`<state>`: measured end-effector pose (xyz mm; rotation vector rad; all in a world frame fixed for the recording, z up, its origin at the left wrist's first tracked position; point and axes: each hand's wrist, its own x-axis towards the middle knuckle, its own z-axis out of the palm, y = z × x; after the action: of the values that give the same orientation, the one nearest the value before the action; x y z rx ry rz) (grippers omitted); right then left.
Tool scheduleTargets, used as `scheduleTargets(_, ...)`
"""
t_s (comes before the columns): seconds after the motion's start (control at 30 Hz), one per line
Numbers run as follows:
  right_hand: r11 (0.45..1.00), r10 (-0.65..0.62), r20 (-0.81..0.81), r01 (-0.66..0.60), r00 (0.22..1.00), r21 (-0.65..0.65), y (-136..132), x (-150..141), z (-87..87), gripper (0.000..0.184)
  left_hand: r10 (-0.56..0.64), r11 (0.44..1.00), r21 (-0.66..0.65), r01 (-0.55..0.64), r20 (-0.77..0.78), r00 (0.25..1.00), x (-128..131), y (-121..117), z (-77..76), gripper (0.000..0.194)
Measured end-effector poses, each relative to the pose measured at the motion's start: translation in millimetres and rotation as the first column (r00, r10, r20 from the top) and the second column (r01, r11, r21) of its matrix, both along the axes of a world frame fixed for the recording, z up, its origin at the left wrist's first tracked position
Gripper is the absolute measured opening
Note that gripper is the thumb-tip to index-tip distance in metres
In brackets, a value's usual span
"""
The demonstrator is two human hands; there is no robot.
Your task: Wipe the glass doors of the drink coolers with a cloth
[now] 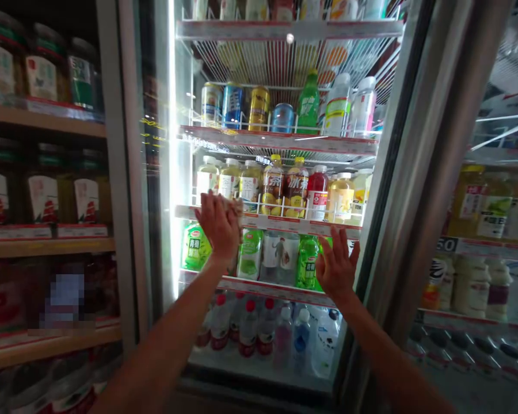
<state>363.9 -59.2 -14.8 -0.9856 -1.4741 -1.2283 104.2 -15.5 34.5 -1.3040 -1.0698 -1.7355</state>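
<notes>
My left hand [218, 227] is pressed over a bunched beige cloth [237, 213], most of it hidden under the palm and fingers. Both are in front of a red-and-white shelf edge [276, 223] in a lit drinks fridge. My right hand [339, 264] is raised with its fingers spread and holds nothing. It is in front of the green drink packs [307, 261] on the right. Whether either hand touches glass or the shelf itself I cannot tell. Behind the hands stand tea bottles [273, 187] with yellow caps and a red drink bottle [317, 192].
Cans [259, 109] and a green bottle [308, 103] line a higher shelf. Red-capped bottles [250, 330] stand at the bottom. A metal door frame [418, 190] runs down the right. Wooden shelves [47, 247] with jars are at the left.
</notes>
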Motion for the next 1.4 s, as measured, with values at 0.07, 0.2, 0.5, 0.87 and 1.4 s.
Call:
scheduleTargets(0.07,1.000,-0.007,0.009,0.007,1.000,-0.010,-0.3,-4.0,-2.9,0.050,-0.025,1.000,0.005,0.026,-0.127,0.992,33.3,-7.6,-5.6,0.045)
scheduleTargets(0.2,1.000,0.003,0.012,-0.003,1.000,-0.003,-1.0,-2.5,-2.4,0.049,-0.126,0.989,-0.008,0.146,-0.553,0.824,78.8,-15.3,-18.8,0.045)
scheduleTargets(0.5,1.000,0.006,-0.034,-0.006,0.999,0.020,1.2,-6.2,-7.1,0.052,-0.001,1.000,0.021,0.002,-0.054,0.999,-29.6,4.3,-6.3,0.045)
scheduleTargets(0.87,1.000,0.026,-0.038,-0.026,0.999,0.015,1.9,-4.6,-9.7,0.050,0.033,0.999,0.026,-0.034,0.010,0.999,-70.9,11.3,-18.6,0.049)
scheduleTargets(1.4,0.999,0.032,-0.063,-0.031,0.998,0.016,0.0,-8.2,-8.5,0.044,0.014,0.999,0.032,-0.012,-0.085,0.996,-46.3,10.7,-26.9,0.047)
